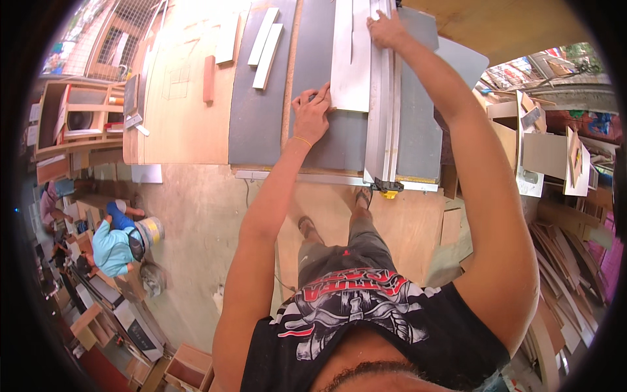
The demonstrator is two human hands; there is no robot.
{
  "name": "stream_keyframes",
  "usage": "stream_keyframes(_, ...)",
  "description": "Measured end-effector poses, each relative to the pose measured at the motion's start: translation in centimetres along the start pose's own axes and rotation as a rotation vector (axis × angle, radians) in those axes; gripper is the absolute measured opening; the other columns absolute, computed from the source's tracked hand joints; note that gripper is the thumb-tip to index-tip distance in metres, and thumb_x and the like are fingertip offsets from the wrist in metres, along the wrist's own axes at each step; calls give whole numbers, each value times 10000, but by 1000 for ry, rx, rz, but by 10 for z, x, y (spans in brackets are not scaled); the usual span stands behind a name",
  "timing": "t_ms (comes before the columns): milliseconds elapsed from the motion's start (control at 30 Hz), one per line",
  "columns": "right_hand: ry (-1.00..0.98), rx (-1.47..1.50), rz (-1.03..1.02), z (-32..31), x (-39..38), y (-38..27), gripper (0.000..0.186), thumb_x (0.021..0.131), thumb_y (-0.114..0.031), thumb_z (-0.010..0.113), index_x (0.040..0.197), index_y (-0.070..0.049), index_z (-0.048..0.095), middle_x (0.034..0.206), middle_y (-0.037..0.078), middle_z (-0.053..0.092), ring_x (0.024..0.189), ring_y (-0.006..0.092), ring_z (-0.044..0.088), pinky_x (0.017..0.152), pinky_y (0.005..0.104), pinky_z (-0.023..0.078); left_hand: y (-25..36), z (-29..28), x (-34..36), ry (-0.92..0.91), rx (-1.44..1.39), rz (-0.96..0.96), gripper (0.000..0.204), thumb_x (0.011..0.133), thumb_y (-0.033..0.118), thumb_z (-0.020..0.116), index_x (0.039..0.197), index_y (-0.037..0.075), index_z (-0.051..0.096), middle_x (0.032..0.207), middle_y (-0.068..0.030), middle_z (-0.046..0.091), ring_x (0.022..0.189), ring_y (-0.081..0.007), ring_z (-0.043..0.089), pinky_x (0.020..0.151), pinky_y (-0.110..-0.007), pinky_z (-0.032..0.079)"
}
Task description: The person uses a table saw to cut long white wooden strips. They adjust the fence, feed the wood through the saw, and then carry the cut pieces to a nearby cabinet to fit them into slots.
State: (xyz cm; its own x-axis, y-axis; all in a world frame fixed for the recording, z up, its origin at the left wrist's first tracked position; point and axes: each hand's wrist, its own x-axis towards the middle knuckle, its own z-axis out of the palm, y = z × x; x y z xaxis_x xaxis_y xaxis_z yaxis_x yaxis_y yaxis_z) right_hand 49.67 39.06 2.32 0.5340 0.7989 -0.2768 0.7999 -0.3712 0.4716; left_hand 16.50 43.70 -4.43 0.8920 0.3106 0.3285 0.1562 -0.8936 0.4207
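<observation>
My left hand (311,112) rests at the near left edge of a long white board (349,78) on the grey saw table (326,144), fingers bent and spread against it. A small dark shape under those fingers is too hidden to make out. My right hand (386,31) reaches to the far end of a long aluminium fence (382,117) along the board's right side, fingers apart and touching it. The fence's near end has a yellow-and-black fitting (390,194). A thin slit or strip runs lengthwise along the board's far part.
White strips (266,55) and a reddish block (208,78) lie to the left. A co-worker in light blue (116,251) sits low by a bucket (153,232); another person (51,202) is behind. Stacked offcuts (565,281) and cabinets (545,157) crowd the right, open wooden boxes (85,117) the left.
</observation>
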Motion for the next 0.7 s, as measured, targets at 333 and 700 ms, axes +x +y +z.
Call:
stream_keyframes(333, 130, 293, 112, 115, 21, 43, 487, 895, -203, 572, 1350, -33, 583, 1461, 125, 550, 1454, 315, 384, 1205, 569, 246, 31, 9, 27, -1, -18, 78, 454, 826, 9, 669, 1278, 47, 653, 1466, 41, 570, 1179, -245, 505, 1027, -401, 318)
stream_keyframes(700, 87, 171, 0, 34, 31, 14, 435, 883, -216, 577, 1284, -57, 636, 1438, 99, 577, 1475, 316, 362, 1196, 659, 148, -2, 12, 40, 30, 57, -26, 438, 820, 19, 675, 1255, 70, 674, 1457, 76, 578, 1122, -222, 509, 990, -375, 320)
